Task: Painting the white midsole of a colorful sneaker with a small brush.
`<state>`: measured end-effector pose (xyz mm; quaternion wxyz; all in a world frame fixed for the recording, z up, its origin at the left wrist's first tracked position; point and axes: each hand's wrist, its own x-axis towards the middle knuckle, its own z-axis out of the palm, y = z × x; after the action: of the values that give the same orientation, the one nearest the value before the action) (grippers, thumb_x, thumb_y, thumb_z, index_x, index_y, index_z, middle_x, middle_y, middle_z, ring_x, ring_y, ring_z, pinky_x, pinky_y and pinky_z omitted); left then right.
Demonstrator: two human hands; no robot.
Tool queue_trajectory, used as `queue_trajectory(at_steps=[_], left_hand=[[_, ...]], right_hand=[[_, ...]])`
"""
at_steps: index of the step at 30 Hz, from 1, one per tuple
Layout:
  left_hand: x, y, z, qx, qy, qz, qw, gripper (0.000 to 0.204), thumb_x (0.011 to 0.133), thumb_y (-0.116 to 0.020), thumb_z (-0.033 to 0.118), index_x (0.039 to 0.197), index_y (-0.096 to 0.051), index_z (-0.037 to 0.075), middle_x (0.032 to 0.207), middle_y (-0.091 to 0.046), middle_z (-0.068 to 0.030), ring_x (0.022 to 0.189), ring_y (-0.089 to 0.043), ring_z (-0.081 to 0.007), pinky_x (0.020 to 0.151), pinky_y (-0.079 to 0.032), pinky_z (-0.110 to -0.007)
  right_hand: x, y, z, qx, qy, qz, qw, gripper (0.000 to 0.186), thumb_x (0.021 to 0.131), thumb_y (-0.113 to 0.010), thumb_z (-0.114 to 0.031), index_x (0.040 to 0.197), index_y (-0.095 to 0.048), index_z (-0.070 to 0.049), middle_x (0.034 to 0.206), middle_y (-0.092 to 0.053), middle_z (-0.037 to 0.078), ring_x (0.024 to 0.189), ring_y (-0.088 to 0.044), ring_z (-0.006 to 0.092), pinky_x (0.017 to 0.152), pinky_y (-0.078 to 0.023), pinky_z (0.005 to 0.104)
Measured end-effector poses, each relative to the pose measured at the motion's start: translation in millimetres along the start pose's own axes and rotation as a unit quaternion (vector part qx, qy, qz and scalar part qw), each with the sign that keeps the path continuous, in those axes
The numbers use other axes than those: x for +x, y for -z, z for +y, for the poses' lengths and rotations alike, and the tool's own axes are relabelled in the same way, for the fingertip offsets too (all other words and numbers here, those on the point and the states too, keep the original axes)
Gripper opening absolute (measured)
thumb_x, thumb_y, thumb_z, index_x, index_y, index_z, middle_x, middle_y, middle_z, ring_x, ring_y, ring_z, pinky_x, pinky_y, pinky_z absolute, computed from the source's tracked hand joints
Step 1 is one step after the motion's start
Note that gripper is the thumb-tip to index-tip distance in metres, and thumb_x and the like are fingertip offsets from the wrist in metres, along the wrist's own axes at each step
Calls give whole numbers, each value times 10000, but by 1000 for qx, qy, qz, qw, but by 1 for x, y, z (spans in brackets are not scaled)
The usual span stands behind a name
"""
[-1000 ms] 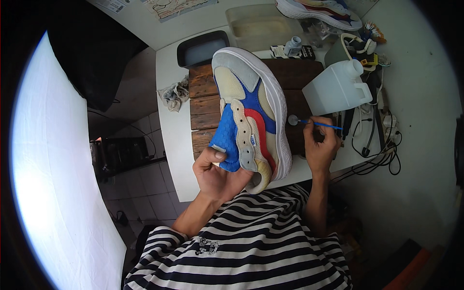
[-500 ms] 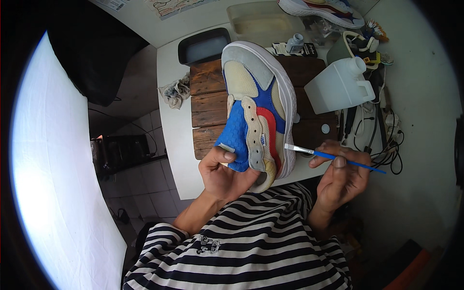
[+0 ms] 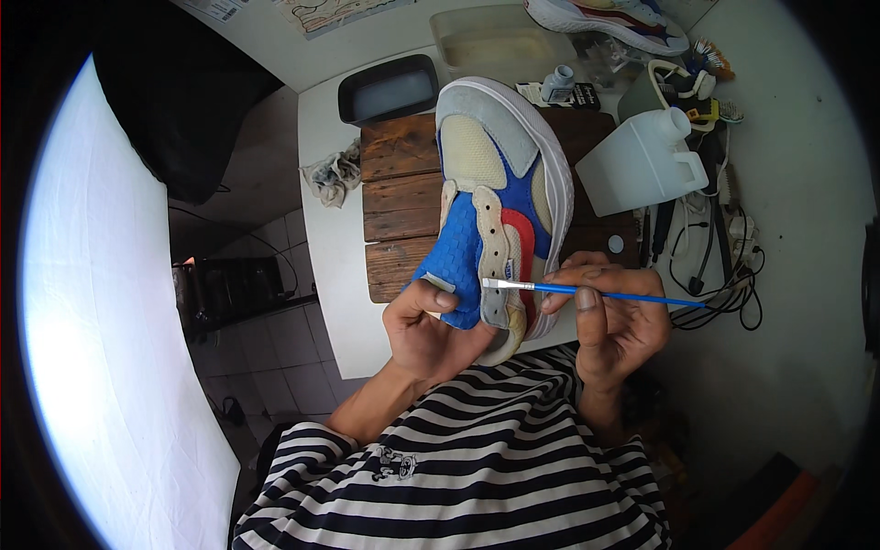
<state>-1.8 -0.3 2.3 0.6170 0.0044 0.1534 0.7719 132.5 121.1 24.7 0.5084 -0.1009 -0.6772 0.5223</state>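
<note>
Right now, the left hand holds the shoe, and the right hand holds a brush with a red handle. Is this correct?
Not quite: the brush has a blue handle, not a red one, as the head view shows. The rest is right: the left hand holds the shoe, and the right hand holds the brush.

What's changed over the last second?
The right hand brought the paintbrush leftward and nearer the person, from beside the shoe to over its lace-hole strip. The shoe shifted slightly right. Nothing newly grabbed or released: left hand still grips the shoe. Jug and wooden board unchanged.
</note>
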Motion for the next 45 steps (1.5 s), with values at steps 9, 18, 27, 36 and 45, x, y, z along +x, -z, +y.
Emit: queue_trajectory(at_steps=[9,18,27,36,45], left_hand=[[-1,-1,-1,8,-1,-2,1000,774,754,-488,181,1477,-320,-36,1443,-474,-229,1312,-497,-349,1139,-367,-491],[-1,0,-2,-7,-5,6,1000,779,749,-481,176,1485,-322,-25,1448,-479,-216,1323,-488,-355,1147,-358,-496],[1,-1,-3,-11,-11,5,1000,786,747,-493,161,1488,-317,-32,1448,-477,-226,1322,-490,-365,1149,-358,-501],[-1,-1,-1,-23,1,13,1000,804,735,-517,159,1500,-320,8,1455,-487,-187,1326,-495,-330,1156,-347,-486],[1,-8,0,-3,2,21,1000,852,706,-548,160,1510,-310,10,1460,-485,-181,1330,-487,-325,1162,-331,-470]], right_hand=[[0,0,-3,-4,-3,5,1000,123,913,-594,62,1027,-550,48,839,-705,185,703,-697,175,810,-557,393],[-2,0,-2,-7,-6,14,1000,138,906,-617,51,1030,-556,43,825,-708,165,709,-701,171,831,-551,403],[-5,-1,-4,-9,-14,15,1000,140,908,-613,56,1034,-556,30,813,-713,152,711,-700,161,848,-544,404],[-5,-2,-4,-28,2,9,1000,134,912,-609,51,1030,-549,29,810,-710,149,716,-700,163,847,-543,410],[-5,0,-3,-54,20,-8,998,162,906,-613,55,1046,-540,17,812,-710,132,727,-705,174,822,-544,413]])
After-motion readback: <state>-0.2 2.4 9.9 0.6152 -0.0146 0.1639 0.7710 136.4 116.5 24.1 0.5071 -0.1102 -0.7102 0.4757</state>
